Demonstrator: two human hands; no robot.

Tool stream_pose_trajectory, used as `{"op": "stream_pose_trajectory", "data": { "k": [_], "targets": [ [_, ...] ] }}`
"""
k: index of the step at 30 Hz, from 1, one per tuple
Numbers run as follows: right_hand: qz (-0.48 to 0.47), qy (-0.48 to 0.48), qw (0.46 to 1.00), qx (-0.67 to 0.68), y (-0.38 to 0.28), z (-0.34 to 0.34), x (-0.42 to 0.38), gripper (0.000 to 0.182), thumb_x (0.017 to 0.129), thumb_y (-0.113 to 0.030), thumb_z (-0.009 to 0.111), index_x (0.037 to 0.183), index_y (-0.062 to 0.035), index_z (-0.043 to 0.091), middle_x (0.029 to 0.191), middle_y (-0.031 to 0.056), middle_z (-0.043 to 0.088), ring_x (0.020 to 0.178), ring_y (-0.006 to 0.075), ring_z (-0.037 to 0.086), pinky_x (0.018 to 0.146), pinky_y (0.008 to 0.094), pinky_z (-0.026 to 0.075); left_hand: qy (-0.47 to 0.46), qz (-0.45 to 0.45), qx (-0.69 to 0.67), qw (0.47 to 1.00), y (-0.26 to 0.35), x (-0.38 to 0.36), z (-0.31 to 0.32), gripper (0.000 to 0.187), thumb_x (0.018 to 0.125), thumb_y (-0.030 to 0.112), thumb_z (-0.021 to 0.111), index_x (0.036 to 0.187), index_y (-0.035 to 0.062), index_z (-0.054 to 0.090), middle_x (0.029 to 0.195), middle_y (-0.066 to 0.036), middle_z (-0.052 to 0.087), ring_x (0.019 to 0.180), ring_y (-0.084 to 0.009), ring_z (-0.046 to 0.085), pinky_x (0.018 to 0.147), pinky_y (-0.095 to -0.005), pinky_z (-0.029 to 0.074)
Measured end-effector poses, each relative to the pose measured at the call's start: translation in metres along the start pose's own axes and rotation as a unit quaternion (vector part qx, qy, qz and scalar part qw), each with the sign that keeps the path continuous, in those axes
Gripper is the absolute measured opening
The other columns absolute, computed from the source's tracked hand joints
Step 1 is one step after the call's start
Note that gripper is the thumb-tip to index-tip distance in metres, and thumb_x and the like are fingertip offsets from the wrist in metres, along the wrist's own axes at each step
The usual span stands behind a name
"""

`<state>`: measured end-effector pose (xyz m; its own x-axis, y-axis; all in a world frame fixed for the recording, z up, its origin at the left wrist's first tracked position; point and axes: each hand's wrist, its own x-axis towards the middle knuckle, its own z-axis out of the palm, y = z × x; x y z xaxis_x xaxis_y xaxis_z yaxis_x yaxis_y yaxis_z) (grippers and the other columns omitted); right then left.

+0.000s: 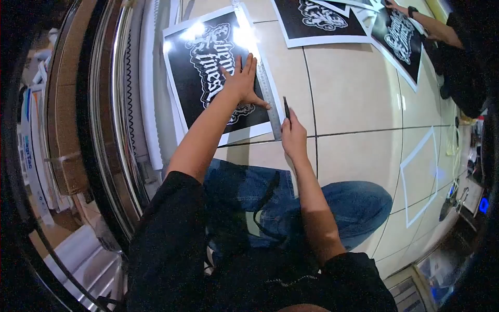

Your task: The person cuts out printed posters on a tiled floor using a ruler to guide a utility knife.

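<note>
Fingers spread, my left hand [240, 86] lies flat on a glossy black print [182, 73] with white gothic lettering and a white border. Its thumb reaches onto a clear or metal ruler [274, 120] that runs along the print's right edge. My right hand [294, 139] is closed around a slim, dark utility knife [287, 108], its tip pointing away from me. The knife stands just right of the ruler's near end, by the white border. Bright glare covers the print's upper part.
Tiled floor [358, 109] surrounds my bent knees. More black prints [332, 31] lie ahead, where another person's hand [397, 8] touches one. A thin white frame-shaped offcut [403, 179] rests on the right. Long rolls and metal bars [122, 78] stand along the left.
</note>
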<state>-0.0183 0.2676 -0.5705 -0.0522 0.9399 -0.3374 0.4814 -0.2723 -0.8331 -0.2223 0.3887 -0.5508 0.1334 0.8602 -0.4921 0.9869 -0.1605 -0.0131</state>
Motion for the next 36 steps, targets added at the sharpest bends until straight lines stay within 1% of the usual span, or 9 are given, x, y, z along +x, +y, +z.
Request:
{"op": "stream_pose_trajectory", "data": {
  "k": [2, 5, 6, 8, 11, 15, 23, 31, 36],
  "targets": [
    [-0.058, 0.036, 0.994, -0.084, -0.015, 0.008, 0.028, 0.052, 0.095, -0.016, 0.051, 0.144, 0.0011, 0.043, 0.094, 0.0274, 0.066, 0.087, 0.0445, 0.064, 0.075, 0.0494, 0.051, 0.02, 0.007, -0.013, 1.0, 0.0, -0.003, 0.001, 0.163, 0.039, 0.088, 0.073, 0.157, 0.0007, 0.003, 0.166, -0.014, -0.001, 0.151, -0.0422, 0.002, 0.101, -0.0851, 0.011],
    [-0.154, 0.032, 0.975, -0.155, -0.039, 0.019, 0.075, 0.054, 0.095, -0.016, 0.05, 0.147, -0.0035, 0.04, 0.092, 0.0257, 0.065, 0.085, 0.0436, 0.065, 0.075, 0.0501, 0.052, 0.035, 0.011, -0.025, 0.999, -0.001, -0.004, 0.001, 0.162, 0.038, 0.086, 0.075, 0.157, 0.0013, 0.004, 0.166, -0.012, 0.0, 0.151, -0.0417, 0.003, 0.101, -0.0851, 0.012],
    [-0.162, 0.024, 0.973, -0.161, -0.045, 0.023, 0.09, 0.054, 0.095, -0.016, 0.05, 0.147, -0.0035, 0.04, 0.092, 0.0257, 0.065, 0.085, 0.0436, 0.065, 0.075, 0.0501, 0.052, 0.023, 0.004, -0.015, 1.0, 0.0, -0.003, -0.001, 0.16, 0.04, 0.084, 0.076, 0.157, 0.0023, 0.005, 0.166, -0.011, 0.002, 0.151, -0.041, 0.003, 0.101, -0.0846, 0.013],
    [-0.157, 0.04, 0.961, -0.223, -0.05, 0.031, 0.116, 0.051, 0.097, -0.017, 0.046, 0.148, -0.0134, 0.043, 0.094, 0.022, 0.066, 0.084, 0.0398, 0.066, 0.075, 0.0493, 0.052, 0.022, -0.001, -0.02, 1.0, 0.0, -0.002, 0.0, 0.158, 0.041, 0.084, 0.076, 0.157, 0.0028, 0.005, 0.166, -0.011, 0.002, 0.151, -0.0409, 0.003, 0.101, -0.0845, 0.014],
    [-0.145, 0.029, 0.943, -0.298, -0.061, 0.037, 0.14, 0.05, 0.098, -0.019, 0.046, 0.148, -0.0163, 0.044, 0.093, 0.0218, 0.067, 0.083, 0.0398, 0.066, 0.075, 0.0509, 0.052, 0.01, 0.003, -0.026, 1.0, -0.002, -0.004, -0.002, 0.155, 0.044, 0.083, 0.076, 0.157, 0.0037, 0.006, 0.166, -0.01, 0.002, 0.151, -0.0404, 0.002, 0.102, -0.084, 0.013],
    [-0.123, -0.01, 0.932, -0.342, -0.077, 0.041, 0.15, 0.062, 0.09, -0.009, 0.049, 0.151, -0.0117, 0.038, 0.096, 0.0225, 0.065, 0.086, 0.0401, 0.068, 0.074, 0.0495, 0.055, 0.016, 0.013, -0.039, 0.999, -0.003, -0.004, 0.002, 0.155, 0.043, 0.084, 0.076, 0.158, 0.0053, 0.006, 0.167, -0.009, 0.002, 0.151, -0.04, -0.001, 0.102, -0.0849, 0.012],
    [-0.137, -0.006, 0.914, -0.381, -0.089, 0.052, 0.165, 0.055, 0.097, -0.019, 0.048, 0.15, -0.0103, 0.039, 0.098, 0.0218, 0.065, 0.082, 0.0385, 0.069, 0.069, 0.0484, 0.057, 0.035, 0.01, -0.026, 0.999, -0.004, 0.0, 0.009, 0.158, 0.04, 0.085, 0.075, 0.158, 0.0057, 0.006, 0.167, -0.007, 0.002, 0.152, -0.0384, 0.0, 0.1, -0.0867, 0.01],
    [-0.148, 0.001, 0.912, -0.382, -0.102, 0.06, 0.167, 0.053, 0.099, -0.022, 0.045, 0.146, 0.001, 0.04, 0.104, 0.026, 0.065, 0.085, 0.039, 0.07, 0.072, 0.0467, 0.058, 0.025, 0.008, 0.005, 1.0, -0.004, 0.007, 0.016, 0.158, 0.04, 0.084, 0.076, 0.158, 0.006, 0.005, 0.167, -0.007, 0.001, 0.151, -0.0395, 0.0, 0.098, -0.0882, 0.01],
    [-0.154, 0.027, 0.922, -0.355, -0.092, 0.067, 0.173, 0.053, 0.099, -0.027, 0.045, 0.146, -0.0025, 0.04, 0.097, 0.0254, 0.066, 0.082, 0.0411, 0.07, 0.068, 0.0483, 0.057, 0.021, 0.02, 0.016, 0.999, -0.005, 0.004, 0.013, 0.153, 0.046, 0.087, 0.072, 0.159, 0.0079, 0.004, 0.167, -0.008, 0.0, 0.151, -0.0406, -0.001, 0.098, -0.088, 0.012]
  ]
}}
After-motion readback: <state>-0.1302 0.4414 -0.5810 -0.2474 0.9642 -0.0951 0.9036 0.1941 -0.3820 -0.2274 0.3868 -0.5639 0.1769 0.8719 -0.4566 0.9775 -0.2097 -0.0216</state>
